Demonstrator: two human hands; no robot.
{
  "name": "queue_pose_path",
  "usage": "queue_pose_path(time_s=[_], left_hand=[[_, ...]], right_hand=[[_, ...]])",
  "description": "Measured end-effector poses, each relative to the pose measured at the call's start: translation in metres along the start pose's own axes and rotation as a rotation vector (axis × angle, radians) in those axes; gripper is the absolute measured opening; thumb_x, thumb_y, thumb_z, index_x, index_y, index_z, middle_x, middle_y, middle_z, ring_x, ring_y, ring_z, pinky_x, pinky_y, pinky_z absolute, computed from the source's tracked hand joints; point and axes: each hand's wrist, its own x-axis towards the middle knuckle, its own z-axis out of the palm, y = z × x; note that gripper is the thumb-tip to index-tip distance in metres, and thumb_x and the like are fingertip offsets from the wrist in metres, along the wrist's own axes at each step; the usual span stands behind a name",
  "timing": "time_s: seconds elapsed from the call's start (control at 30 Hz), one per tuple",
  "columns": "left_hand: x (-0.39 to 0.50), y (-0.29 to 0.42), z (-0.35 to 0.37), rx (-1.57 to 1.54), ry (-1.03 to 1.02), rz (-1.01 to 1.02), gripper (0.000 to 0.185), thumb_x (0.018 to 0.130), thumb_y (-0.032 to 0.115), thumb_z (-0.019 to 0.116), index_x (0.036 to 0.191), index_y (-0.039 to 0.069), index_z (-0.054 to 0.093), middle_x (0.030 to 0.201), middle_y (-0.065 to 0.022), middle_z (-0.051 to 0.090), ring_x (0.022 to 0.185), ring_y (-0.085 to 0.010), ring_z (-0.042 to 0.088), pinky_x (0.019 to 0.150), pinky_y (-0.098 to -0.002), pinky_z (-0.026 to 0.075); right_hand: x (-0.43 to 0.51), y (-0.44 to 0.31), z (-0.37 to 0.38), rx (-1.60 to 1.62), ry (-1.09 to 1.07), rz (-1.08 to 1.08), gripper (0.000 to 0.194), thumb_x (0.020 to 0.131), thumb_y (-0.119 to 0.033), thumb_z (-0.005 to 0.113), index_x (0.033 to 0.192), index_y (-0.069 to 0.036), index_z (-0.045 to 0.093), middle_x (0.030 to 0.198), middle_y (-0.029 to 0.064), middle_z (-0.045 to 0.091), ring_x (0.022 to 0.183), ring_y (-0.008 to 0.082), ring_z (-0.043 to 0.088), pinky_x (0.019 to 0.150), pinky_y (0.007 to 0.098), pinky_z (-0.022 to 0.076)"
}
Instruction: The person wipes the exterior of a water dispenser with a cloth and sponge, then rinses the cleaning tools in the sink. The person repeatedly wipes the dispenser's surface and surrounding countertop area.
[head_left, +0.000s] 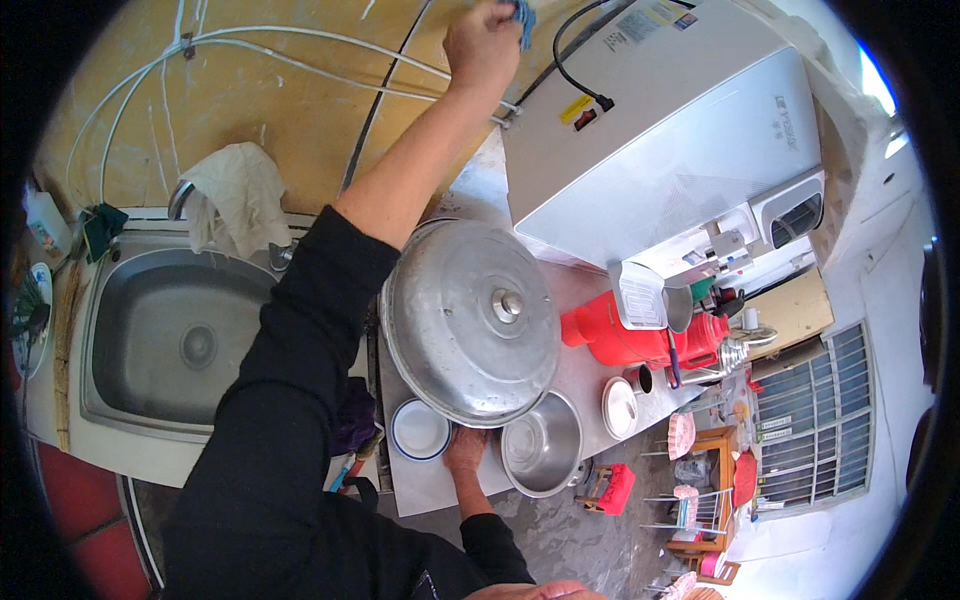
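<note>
My left hand (484, 45) is raised at the top of the view with its fingers closed around a blue cloth (525, 22), in front of the yellow wall. Below that arm sits a large round metal pot, topped by a domed metal lid (457, 315) with a knob. My right hand (466, 448) is low at the pot's near side, its fingers partly hidden under the lid's rim. Beside it on the left is a white enamel bowl (421, 430) with a blue rim; on the right stands a stainless steel basin (544, 442).
A white water dispenser (645, 127) with a black power cord stands at the right. A steel sink (187, 337) is on the left, with a pale cloth (236, 195) over its faucet. Red thermos flasks (622, 337) and a lidded white container (619, 407) share the counter (420, 484).
</note>
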Motion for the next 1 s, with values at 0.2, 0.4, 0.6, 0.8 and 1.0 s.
queue_pose_path(time_s=[0.2,0.4,0.6,0.8,1.0], left_hand=[[-0.029,-0.049,0.001,-0.056,-0.212,-0.249,0.026,0.085,0.01,0.067,0.11,0.003,0.07,0.098,-0.0135,0.072,0.087,-0.021,0.066,0.081,-0.0314,0.051],[-0.018,-0.056,0.027,0.2,-0.382,0.264,0.024,0.089,0.015,0.063,0.11,0.01,0.072,0.102,-0.0139,0.071,0.094,-0.0256,0.067,0.085,-0.0333,0.051],[-0.001,-0.083,0.005,0.38,-0.26,0.206,0.021,0.086,0.013,0.065,0.105,0.01,0.073,0.097,-0.0147,0.072,0.09,-0.0301,0.068,0.084,-0.0341,0.053],[-0.028,0.027,0.009,0.072,-0.167,0.311,0.018,0.082,0.008,0.064,0.098,0.001,0.069,0.089,-0.0181,0.069,0.083,-0.03,0.067,0.077,-0.0382,0.051],[-0.004,0.056,0.058,0.403,-0.322,0.449,0.026,0.084,0.016,0.058,0.103,0.003,0.069,0.099,-0.0216,0.069,0.097,-0.0373,0.064,0.088,-0.0441,0.049]], right_hand=[[0.0,0.001,0.001,0.014,0.05,-0.053,0.054,0.1,-0.035,0.039,0.148,-0.009,0.037,0.152,0.0203,0.034,0.141,0.0384,0.029,0.115,0.056,0.0167],[-0.001,0.001,-0.001,-0.014,-0.017,-0.038,0.056,0.1,-0.035,0.037,0.15,-0.01,0.034,0.156,0.0189,0.028,0.143,0.0401,0.023,0.116,0.0566,0.0129],[0.003,-0.007,-0.01,-0.142,-0.103,-0.066,0.056,0.1,-0.034,0.037,0.15,-0.009,0.034,0.155,0.0187,0.03,0.144,0.0396,0.023,0.115,0.0601,0.0142],[-0.005,0.001,-0.009,0.056,-0.021,-0.041,0.055,0.098,-0.033,0.039,0.148,-0.009,0.037,0.153,0.0197,0.034,0.141,0.0409,0.028,0.115,0.0603,0.0154],[0.005,-0.001,0.0,0.079,-0.002,-0.028,0.055,0.101,-0.036,0.035,0.147,-0.007,0.038,0.152,0.0204,0.035,0.143,0.0398,0.026,0.117,0.0579,0.0125]])
